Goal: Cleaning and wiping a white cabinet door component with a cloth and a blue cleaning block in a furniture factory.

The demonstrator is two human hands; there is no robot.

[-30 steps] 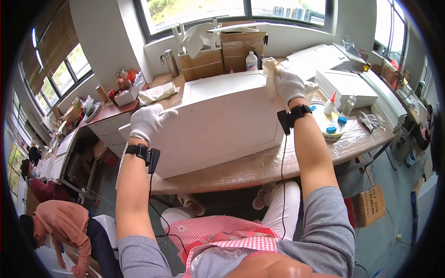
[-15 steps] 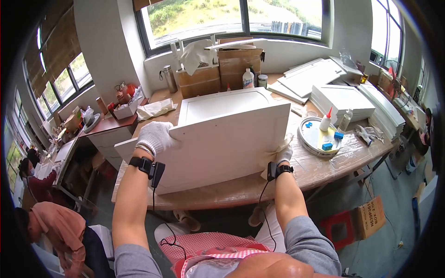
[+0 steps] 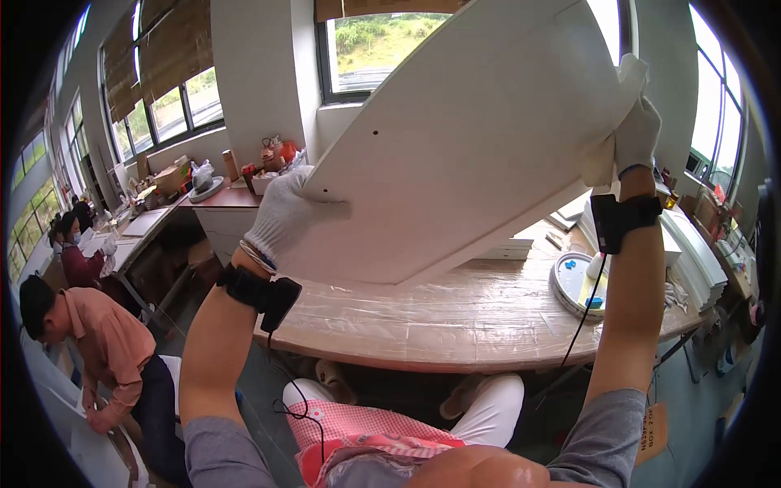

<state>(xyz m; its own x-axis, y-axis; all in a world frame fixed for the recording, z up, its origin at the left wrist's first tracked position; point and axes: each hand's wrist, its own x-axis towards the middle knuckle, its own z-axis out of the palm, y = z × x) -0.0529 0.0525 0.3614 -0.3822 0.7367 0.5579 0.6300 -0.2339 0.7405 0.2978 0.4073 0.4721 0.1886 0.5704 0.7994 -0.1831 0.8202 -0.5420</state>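
While it is raised clear of the bench and tilted steeply, its far end up by the window, the white panel (image 3: 472,138) is carried between two gloved hands and fills the upper middle of the view. Item, left hand (image 3: 286,218): white knit glove, fingers clamped over the panel's lower left edge, thumb side beneath; black strap at the wrist. Item, right hand (image 3: 636,130): same glove, fingers closed round the upper right corner, where a scrap of pale cloth or paper seems pinched against the board; black wrist strap with a cable running down the forearm. Handling judgement: a wide, flat board held this high wants both grips kept firm on opposite edges and the lower edge kept off the bench as it turns. Beneath: a wooden workbench (image 3: 455,325) under clear film, with a round tray (image 3: 572,281) of small pots at its right end. Beyond: flat white panels stacked (image 3: 691,252) at right. Lower left: a person in an orange shirt (image 3: 98,346), bent over.
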